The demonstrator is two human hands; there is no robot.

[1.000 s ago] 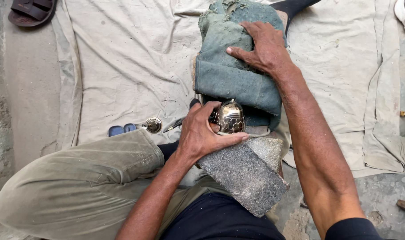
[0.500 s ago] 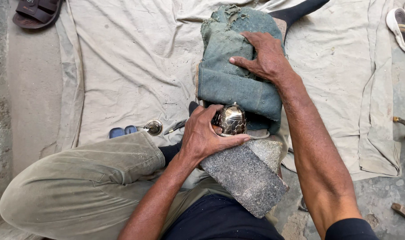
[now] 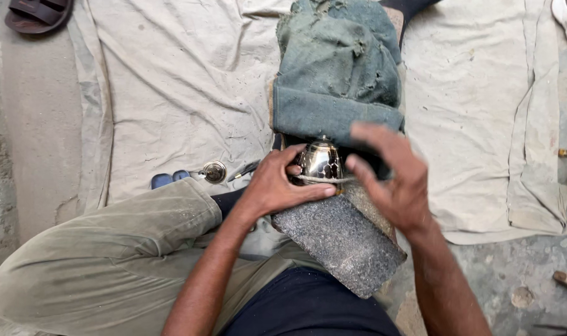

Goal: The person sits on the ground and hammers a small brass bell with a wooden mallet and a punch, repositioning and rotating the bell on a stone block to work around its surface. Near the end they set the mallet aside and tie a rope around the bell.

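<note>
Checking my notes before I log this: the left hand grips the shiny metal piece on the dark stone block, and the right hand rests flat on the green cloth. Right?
Not quite. The left hand does grip the shiny metal piece on the dark stone block, but the right hand is off the green cloth, raised beside the metal piece. The head view shows this.

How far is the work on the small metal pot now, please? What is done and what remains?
Looks done: the metal pot shines and shows a dimpled pattern on the side in view. In hand: the left hand steadies it on the dark stone block, a cord across it; the right hand hovers beside it, under the green cloth. Left: the hidden sides cannot be judged; a small round metal piece lies apart.
</note>
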